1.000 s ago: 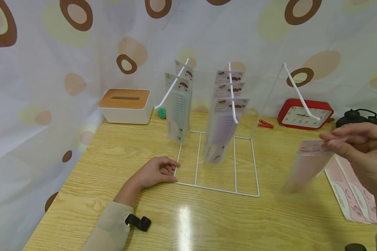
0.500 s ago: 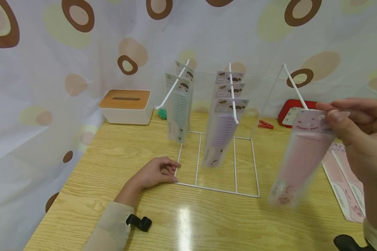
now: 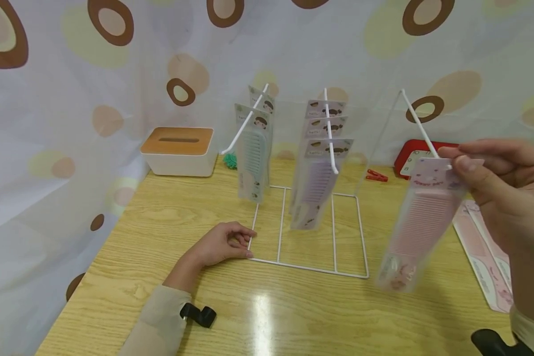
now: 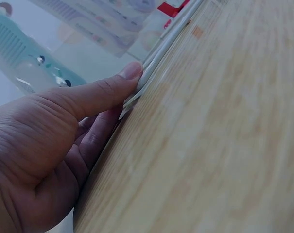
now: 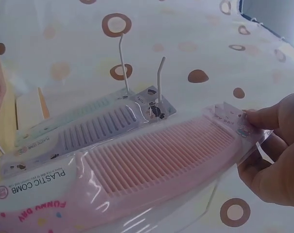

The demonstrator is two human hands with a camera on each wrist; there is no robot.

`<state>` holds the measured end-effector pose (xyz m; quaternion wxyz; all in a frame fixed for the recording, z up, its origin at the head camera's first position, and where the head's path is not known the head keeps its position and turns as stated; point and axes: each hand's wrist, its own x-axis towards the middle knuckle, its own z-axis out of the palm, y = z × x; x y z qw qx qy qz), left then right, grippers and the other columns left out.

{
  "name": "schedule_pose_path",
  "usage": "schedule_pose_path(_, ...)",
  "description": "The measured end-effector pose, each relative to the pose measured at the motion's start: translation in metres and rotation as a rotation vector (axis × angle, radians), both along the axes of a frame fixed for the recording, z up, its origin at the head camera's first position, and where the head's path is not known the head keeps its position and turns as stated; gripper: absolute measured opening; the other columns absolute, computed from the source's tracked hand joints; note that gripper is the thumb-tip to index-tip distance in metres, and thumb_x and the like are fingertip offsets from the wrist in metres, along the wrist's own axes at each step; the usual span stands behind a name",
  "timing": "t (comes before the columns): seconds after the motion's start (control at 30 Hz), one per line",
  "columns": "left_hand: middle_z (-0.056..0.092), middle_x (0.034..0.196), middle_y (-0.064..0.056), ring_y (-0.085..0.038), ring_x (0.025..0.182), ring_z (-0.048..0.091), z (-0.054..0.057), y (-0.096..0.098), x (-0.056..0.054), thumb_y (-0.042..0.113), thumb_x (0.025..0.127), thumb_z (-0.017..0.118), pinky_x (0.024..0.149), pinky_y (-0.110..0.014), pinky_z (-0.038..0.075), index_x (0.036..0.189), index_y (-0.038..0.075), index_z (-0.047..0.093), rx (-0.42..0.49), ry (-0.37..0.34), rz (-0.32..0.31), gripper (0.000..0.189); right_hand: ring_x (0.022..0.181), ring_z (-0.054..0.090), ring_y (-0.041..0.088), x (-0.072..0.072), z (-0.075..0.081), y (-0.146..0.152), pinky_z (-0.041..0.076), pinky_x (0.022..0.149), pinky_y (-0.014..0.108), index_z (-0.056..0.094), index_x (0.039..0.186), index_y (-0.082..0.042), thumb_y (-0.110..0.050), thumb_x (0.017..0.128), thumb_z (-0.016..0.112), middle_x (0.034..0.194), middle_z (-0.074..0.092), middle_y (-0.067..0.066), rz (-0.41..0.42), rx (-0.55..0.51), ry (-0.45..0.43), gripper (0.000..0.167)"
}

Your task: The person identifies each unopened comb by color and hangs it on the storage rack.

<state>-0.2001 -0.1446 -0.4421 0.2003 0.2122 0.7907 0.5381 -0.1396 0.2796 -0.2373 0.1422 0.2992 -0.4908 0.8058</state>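
My left hand (image 3: 224,242) pinches the front left corner of a white wire display rack (image 3: 309,268); the left wrist view shows the thumb over the wire. On the right, my right hand (image 3: 511,188) holds a packaged pink comb (image 3: 427,217) by its top card, between thumb and fingers. The card overlaps the front end of the rack's right hook (image 3: 420,123), whose tip is hidden. Packaged purple combs (image 3: 316,183) hang on the middle hook, and packaged mint-green combs (image 3: 251,148) on the left one. In the right wrist view, the pink comb's package reads "PLASTIC COMB".
More packaged pink combs (image 3: 478,252) lie on the table (image 3: 196,202) below my right hand. Behind the rack are a red clock (image 3: 411,153), a red clip (image 3: 376,176) and a small green item (image 3: 230,160). A wooden-lidded tissue box (image 3: 178,160) stands back left.
My right hand has moved left and up with the pink comb, bringing its card to the right hook's front end. The purple combs sway slightly. My left hand stays on the rack corner.
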Motion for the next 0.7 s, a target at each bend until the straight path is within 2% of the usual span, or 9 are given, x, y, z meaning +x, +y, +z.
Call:
schedule_pose_path(0.17,0.063,0.104,-0.014,-0.018,0.093,0.062,0.000,0.001,0.000,0.012,0.083,0.082,0.080,-0.023,0.058,0.126,0.002,0.066,-0.009,0.003,0.001,0.046,0.097,0.072,0.028,-0.008,0.001,0.001,0.060,0.077,0.026,0.059,0.116,0.023,0.027,0.092,0.044,0.105,0.074,0.023,-0.071,0.080,-0.086,0.029)
schedule_pose_path(0.27,0.063,0.104,-0.013,-0.018,0.093,0.062,0.000,0.001,0.000,0.013,0.083,0.082,0.081,-0.023,0.058,0.126,0.003,0.066,-0.018,0.008,0.001,0.046,0.098,0.072,0.023,-0.019,0.004,0.000,0.059,0.077,0.021,0.062,0.117,0.017,0.023,0.091,0.051,0.103,0.076,0.018,-0.133,0.119,-0.164,0.028)
schedule_pose_path(0.4,0.063,0.104,-0.013,-0.018,0.093,0.062,-0.001,0.001,-0.002,0.013,0.083,0.082,0.081,-0.023,0.058,0.126,0.003,0.067,-0.026,0.010,0.004,0.047,0.100,0.071,0.016,-0.039,0.010,-0.005,0.057,0.079,0.014,0.063,0.120,0.012,0.009,0.088,0.067,0.105,0.076,0.010,-0.260,0.216,-0.242,0.032)
schedule_pose_path(0.6,0.063,0.104,-0.013,-0.019,0.093,0.062,-0.002,0.000,-0.002,0.013,0.083,0.082,0.081,-0.023,0.058,0.126,0.003,0.066,-0.020,0.001,0.003,0.047,0.098,0.069,0.011,-0.076,0.018,0.000,0.057,0.074,0.012,0.065,0.121,0.004,-0.006,0.086,0.076,0.104,0.076,0.003,-0.323,0.310,-0.334,0.037)
schedule_pose_path(0.7,0.063,0.104,-0.014,-0.019,0.093,0.062,-0.001,0.000,-0.001,0.012,0.083,0.082,0.081,-0.023,0.058,0.126,0.002,0.066,-0.011,0.000,0.001,0.046,0.098,0.070,0.010,-0.089,0.019,0.004,0.057,0.078,0.013,0.067,0.120,0.000,-0.009,0.084,0.078,0.103,0.076,0.001,-0.316,0.298,-0.397,0.039)
